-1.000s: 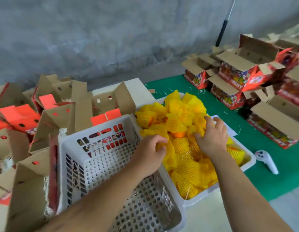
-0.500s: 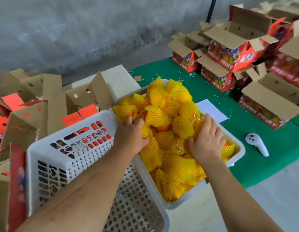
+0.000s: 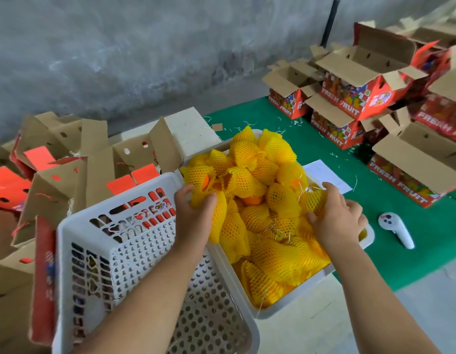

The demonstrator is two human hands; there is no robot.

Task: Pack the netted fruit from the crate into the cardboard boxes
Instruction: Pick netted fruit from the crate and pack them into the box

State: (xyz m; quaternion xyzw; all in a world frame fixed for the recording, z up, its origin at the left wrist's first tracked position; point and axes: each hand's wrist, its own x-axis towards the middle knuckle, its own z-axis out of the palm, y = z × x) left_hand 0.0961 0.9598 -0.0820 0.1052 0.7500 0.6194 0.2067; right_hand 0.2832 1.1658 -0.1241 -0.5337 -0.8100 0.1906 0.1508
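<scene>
Both hands in the tray (image 3: pixel 367 237) of netted fruit (image 3: pixel 249 175): left hand (image 3: pixel 193 215) fingers curled gripping one, right hand (image 3: pixel 334 215) fingers curled over another. Probably grabbing two per trip for the boxes (image 3: pixel 354 98).

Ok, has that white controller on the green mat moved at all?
No. The white controller lies on the green mat just right of the fruit crate, by its near-right corner, as before.

crate (image 3: pixel 350 268) heaped to rim | basket wall (image 3: pixel 134 226) blocks left | green mat (image 3: pixel 405 251) open right
</scene>
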